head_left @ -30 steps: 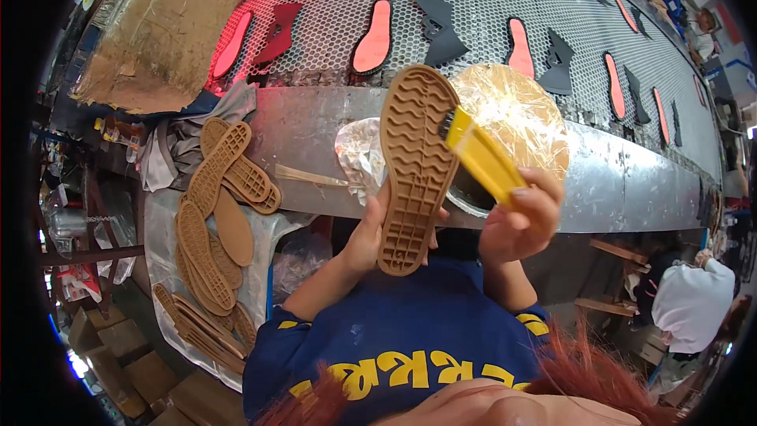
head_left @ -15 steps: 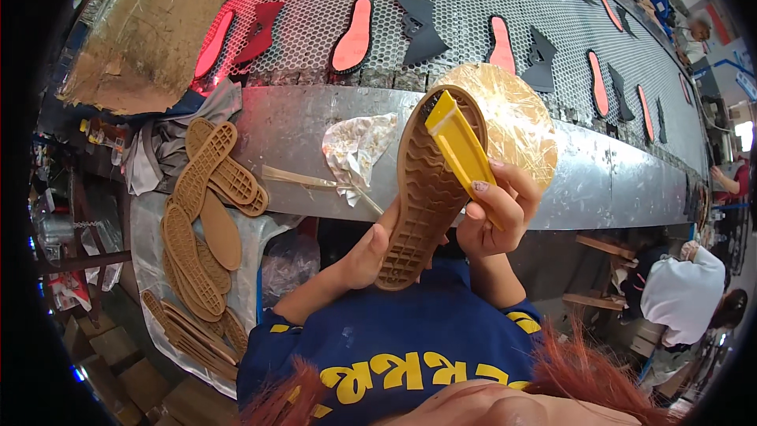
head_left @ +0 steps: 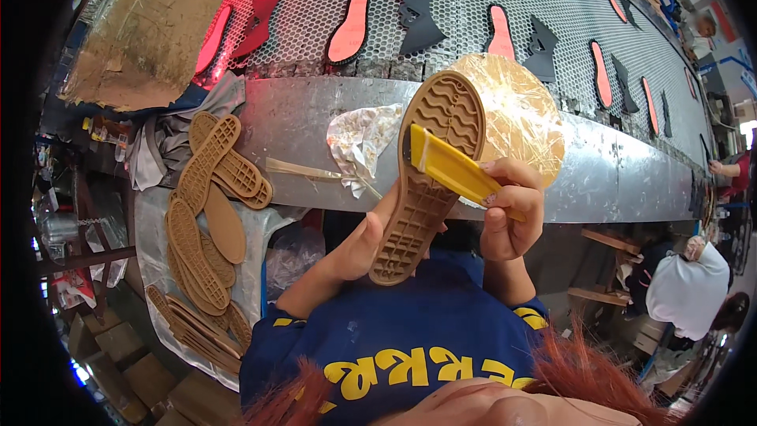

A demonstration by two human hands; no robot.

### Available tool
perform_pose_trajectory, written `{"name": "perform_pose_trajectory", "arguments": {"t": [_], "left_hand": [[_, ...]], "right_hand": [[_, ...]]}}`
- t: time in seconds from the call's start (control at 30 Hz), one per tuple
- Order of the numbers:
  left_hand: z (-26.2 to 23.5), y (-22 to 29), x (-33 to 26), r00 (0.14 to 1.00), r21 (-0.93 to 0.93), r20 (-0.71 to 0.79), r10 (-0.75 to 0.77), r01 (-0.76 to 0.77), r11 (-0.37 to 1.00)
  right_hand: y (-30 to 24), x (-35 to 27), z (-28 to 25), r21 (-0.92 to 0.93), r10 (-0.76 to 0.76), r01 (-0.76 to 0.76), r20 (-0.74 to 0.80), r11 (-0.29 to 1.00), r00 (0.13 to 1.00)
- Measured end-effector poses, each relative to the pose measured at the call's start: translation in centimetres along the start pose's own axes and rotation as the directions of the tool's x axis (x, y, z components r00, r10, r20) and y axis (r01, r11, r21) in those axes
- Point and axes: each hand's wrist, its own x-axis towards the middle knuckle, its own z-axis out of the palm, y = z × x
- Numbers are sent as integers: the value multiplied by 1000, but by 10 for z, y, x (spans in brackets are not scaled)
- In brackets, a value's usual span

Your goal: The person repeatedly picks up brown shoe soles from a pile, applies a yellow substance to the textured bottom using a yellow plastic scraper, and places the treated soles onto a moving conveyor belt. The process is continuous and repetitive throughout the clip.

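Landmark: round film-wrapped disc [head_left: 524, 110], tan and shiny, at the metal ledge [head_left: 631, 177]; places run from it, "near" meaning the wearer's side.
Held sole: one tan sole [head_left: 410, 217], raised at the disc's near-left side, slightly tilted, tread in view; wavy ridges at its far end, a grid at its near end.
Left hand [head_left: 359, 251]: left of the disc and nearer, thumb along the sole's left edge; other fingers mostly behind it, so I cannot tell whether spread or together.
Right hand [head_left: 514, 214]: just on the disc's near side, thumb and fingertips pinching the yellow brush [head_left: 457, 172] by its handle end.
Bristles: dark bristles [head_left: 407, 146] left of the disc, at the sole's left rim; contact hard to make out.
Scraps: crumpled, stained sheet [head_left: 363, 138] left of the disc, thin flat strip [head_left: 303, 170] beside it.
Pile: overlapping tan soles [head_left: 206, 162], well left of the disc.
Mesh surface [head_left: 303, 12]: beyond the disc, bearing pink insoles [head_left: 349, 28] and dark cut pieces [head_left: 418, 22].
Co-worker [head_left: 688, 292]: white top, well right of the disc.
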Motion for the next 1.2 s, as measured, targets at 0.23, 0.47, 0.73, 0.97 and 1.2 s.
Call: {"name": "perform_pose_trajectory", "arguments": {"t": [0.23, 0.47, 0.73, 0.97, 1.2], "left_hand": [[1, -1, 6, 1000, -192, -7, 5, -6, 981], [11, -1, 26, 987, -324, -139, 77, -118, 939], [14, -12, 47, 929, -329, -335, 155, -269, 905], [15, -8, 48, 954, -418, -272, 126, -235, 878], [21, -1, 47, 949, -496, -307, 72, -224, 839]], "right_hand": [[0, -7, -10, 75, 42, -48, 83, 996, 996], [-16, -18, -11, 1, 9, -9, 176, 1000, 984], [-31, -24, -19, 85, 13, -34, 243, 996, 970], [-34, -24, -29, 221, 47, -113, 284, 969, 958], [-30, -17, -35, 362, 117, -225, 297, 905, 948]]}}
